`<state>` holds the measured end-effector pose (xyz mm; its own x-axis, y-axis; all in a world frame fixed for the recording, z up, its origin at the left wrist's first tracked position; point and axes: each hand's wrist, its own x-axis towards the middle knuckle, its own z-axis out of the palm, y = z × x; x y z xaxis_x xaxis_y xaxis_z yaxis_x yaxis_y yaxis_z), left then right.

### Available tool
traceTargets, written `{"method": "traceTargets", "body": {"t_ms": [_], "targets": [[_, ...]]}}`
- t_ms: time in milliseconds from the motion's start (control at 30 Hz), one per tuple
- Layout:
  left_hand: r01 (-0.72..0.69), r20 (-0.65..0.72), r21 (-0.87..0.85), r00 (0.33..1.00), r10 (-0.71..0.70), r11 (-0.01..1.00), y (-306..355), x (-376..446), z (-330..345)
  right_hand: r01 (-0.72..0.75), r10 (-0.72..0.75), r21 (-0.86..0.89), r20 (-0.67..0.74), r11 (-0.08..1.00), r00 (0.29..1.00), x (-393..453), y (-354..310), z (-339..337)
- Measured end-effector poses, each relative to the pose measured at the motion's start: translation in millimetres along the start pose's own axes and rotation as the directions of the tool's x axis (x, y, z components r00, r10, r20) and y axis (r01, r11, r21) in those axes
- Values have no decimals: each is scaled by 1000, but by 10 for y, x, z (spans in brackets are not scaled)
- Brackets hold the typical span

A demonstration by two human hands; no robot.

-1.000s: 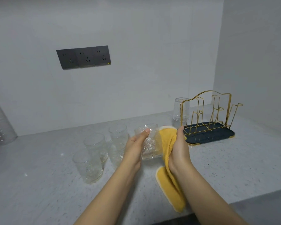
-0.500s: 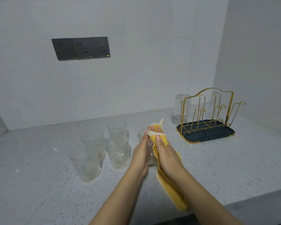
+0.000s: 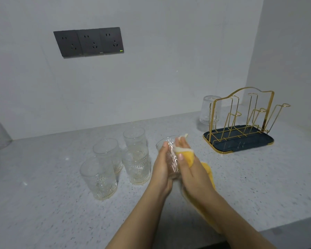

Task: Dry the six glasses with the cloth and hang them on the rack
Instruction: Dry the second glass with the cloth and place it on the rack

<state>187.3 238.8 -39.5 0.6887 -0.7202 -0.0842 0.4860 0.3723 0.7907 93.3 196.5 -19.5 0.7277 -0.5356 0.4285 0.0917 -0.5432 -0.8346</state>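
Head view: left hand (image 3: 162, 164) grips a glass (image 3: 170, 159) above the table (image 3: 43, 203); right hand (image 3: 188, 166) presses the cloth (image 3: 188, 156) against it. Four glasses (image 3: 115, 159) stand left; one hangs on the rack (image 3: 241, 123). Judged: glass is rigid, fragile, slippery when wet; best held round the ribbed body.

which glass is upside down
The glass hung on the gold rack, at its back left, mouth down. The four grouped glasses stand upright.
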Motion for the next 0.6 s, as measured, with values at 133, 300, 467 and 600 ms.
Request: {"method": "traceTargets", "body": {"t_ms": [133,300,467,600], "targets": [[-34,-24,84,999,36,996,-25,-14,25,-276,280,118,-17,954,960,190,22,-53],[30,37,-18,999,-29,999,12,-14,-38,111,-119,-193,-28,975,993,-74,-68,100],[-12,-46,89,999,16,996,-10,-65,66,-427,431,162,14,890,902,247,2,-120],[-71,-53,53,996,74,996,37,-53,28,-393,398,288,44,873,916,64,-51,-29]]}}
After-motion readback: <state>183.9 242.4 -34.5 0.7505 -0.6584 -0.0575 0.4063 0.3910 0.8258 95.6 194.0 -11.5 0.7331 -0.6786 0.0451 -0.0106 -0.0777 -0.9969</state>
